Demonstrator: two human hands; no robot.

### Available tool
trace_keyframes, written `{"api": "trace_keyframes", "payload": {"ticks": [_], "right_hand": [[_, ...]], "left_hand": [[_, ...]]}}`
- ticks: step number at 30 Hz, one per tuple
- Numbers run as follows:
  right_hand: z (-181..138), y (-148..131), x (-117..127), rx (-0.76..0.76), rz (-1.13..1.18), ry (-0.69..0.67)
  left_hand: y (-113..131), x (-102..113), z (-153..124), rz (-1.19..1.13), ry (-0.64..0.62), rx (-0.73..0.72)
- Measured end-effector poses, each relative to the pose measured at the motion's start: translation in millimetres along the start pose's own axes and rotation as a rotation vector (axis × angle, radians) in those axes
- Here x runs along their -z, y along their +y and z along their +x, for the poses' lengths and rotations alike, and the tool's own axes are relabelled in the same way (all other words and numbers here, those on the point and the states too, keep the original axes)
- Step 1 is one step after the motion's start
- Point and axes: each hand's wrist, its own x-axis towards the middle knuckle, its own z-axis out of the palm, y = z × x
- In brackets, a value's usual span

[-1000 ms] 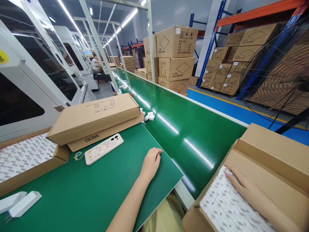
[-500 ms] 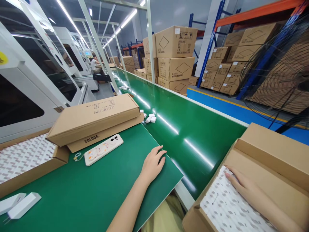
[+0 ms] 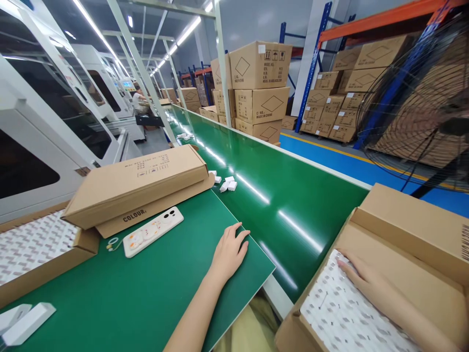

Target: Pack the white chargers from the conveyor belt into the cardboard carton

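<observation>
Inside one carton (image 3: 406, 247), one right hand (image 3: 361, 276)

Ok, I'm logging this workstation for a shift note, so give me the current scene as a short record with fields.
Left hand: fingers spread near the edge of the green tabletop, nothing held
Right hand: on the packed white pieces in the open carton; whether it grips one is unclear
On tabletop: phone in a patterned case; two long white blocks at lower left
Beyond phone: long brown box
Belt: green, with small white blocks
Beyond belt: stacked cartons
</observation>
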Motion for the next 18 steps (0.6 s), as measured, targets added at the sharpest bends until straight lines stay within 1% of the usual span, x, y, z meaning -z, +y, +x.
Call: {"api": "trace_keyframes", "payload": {"ticks": [6, 11, 15, 18], "right_hand": [[5, 8, -3, 0.04, 0.012, -0.001], [7, 14, -7, 0.071, 0.01, 0.034], [5, 12, -6, 0.049, -0.001, 0.087], [5, 9, -6, 0.052, 0.006, 0.103]], "left_hand": [[1, 1, 0, 0.007, 0.006, 0.005], [1, 0, 0, 0.009, 0.006, -0.002], [1, 1, -1, 0.011, 0.001, -0.011], [2, 2, -1, 0.009, 0.007, -0.01]]}}
